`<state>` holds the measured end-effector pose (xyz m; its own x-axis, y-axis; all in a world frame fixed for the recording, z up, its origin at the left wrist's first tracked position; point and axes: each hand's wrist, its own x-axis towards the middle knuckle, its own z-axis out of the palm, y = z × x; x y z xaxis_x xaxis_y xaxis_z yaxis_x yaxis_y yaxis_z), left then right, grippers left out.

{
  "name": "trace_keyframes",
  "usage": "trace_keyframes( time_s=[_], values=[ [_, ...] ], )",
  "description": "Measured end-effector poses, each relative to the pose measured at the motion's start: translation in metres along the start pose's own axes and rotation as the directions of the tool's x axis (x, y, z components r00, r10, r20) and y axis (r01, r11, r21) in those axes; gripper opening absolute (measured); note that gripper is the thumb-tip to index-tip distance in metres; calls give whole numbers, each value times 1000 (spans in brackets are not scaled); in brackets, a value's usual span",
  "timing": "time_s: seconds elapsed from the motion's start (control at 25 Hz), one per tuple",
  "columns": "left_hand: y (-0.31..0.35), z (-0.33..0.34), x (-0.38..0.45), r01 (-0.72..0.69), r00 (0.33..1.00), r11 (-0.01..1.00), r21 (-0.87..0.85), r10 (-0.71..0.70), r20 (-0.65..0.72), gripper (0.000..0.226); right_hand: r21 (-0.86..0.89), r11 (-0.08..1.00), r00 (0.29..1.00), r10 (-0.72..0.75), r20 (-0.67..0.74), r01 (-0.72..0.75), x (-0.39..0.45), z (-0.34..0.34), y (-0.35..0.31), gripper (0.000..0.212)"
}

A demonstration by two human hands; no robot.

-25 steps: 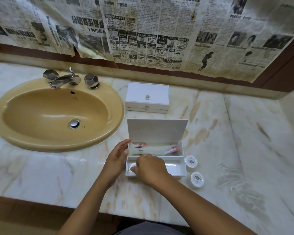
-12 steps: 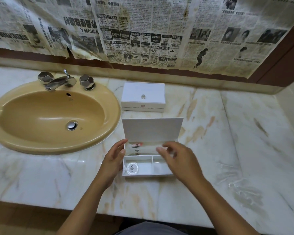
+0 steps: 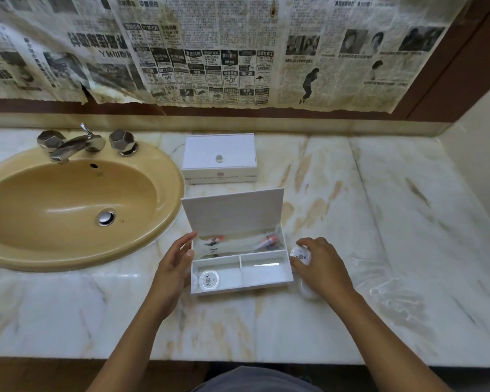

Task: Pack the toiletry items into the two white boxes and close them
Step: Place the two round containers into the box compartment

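An open white box (image 3: 287, 267) sits on the marble counter with its lid (image 3: 232, 212) standing up. Clear wrapped sachets (image 3: 238, 243) lie in its back compartment, and a small round white container (image 3: 209, 279) lies in the front left compartment. My left hand (image 3: 173, 267) rests against the box's left side with its fingers relaxed. To the right of the box, my right hand (image 3: 321, 267) grips a second round white container (image 3: 300, 255). A third round container (image 3: 307, 291) lies half hidden under that hand. A closed white box (image 3: 219, 158) stands behind.
A tan sink (image 3: 77, 205) with a chrome tap (image 3: 74, 144) fills the left of the counter. Crumpled clear plastic wrap (image 3: 385, 281) lies to the right of my right hand. Newspaper sheets (image 3: 210, 52) cover the wall behind. The counter's front edge (image 3: 238, 360) is near my body.
My right hand left a round container in the front left compartment, moved right past the box and took hold of another round container. My left hand stayed on the box's left side.
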<state>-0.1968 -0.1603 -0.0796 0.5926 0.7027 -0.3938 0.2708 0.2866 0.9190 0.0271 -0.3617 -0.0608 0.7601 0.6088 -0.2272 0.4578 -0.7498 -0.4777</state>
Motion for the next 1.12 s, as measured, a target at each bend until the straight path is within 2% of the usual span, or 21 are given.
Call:
trace_keyframes(
  time_s=[0.28, 0.44, 0.6, 0.8, 0.92, 1.0, 1.12],
  values=[
    [0, 1, -1, -4, 1000, 1000, 5, 4, 3, 27, -9, 1000, 999, -4, -45, 4, -3, -1, -3, 41],
    [-2, 0, 0, -15, 1000, 1000, -11, 15, 15, 29, 45, 999, 990, 10, -138, -4, -8, -17, -15, 40],
    [-3, 0, 0, -18, 1000, 1000, -25, 18, 20, 33, 95, 992, 981, -62, -181, 80, -16, -40, -50, 34],
    [-2, 1, 0, -13, 1000, 998, -55, 14, 17, 33, 35, 963, 959, -264, -102, 268, -32, -23, -108, 24],
    [-1, 2, -1, -21, 1000, 997, -70, 22, 15, 34, -27, 912, 911, -407, 63, 409, -42, 5, -133, 24],
    [-1, 1, -1, -30, 999, 998, -63, 31, 17, 33, -46, 893, 884, -436, 168, 449, -45, 20, -142, 21],
    [-3, 0, 0, -36, 999, 998, -53, 38, 29, 34, -89, 897, 885, -404, 232, 433, -40, 38, -146, 27]
  ],
)
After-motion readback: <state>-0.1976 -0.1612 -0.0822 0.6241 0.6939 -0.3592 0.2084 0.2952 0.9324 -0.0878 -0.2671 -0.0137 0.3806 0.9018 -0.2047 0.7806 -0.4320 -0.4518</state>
